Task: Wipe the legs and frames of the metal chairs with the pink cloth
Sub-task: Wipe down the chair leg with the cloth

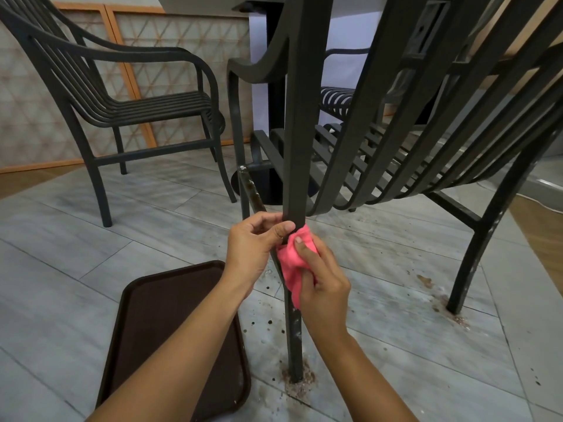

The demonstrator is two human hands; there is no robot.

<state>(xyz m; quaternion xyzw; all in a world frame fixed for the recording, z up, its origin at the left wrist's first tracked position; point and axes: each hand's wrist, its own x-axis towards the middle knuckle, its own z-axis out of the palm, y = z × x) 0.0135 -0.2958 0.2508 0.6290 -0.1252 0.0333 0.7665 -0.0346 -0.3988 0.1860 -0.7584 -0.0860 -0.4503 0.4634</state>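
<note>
**Pink cloth pressed on the back leg of the near chair**

At the far left a second dark metal chair stands on the grey tiled floor, well apart from the hands, before a wall panel with orange frames. Lower, a brown tray lies flat on the floor, just beside the leg and partly covered by the left forearm.

The left hand is closed around the chair leg, thumb in front. Just to its right, the pink cloth is crumpled and folded against this leg; the right hand grips it with the fingers closed.

The leg is dark with pale chipped spots, and brown dirt lies around its foot. To the right, the near chair fills the view with curved slats, and its other back leg shows the same chips.
</note>
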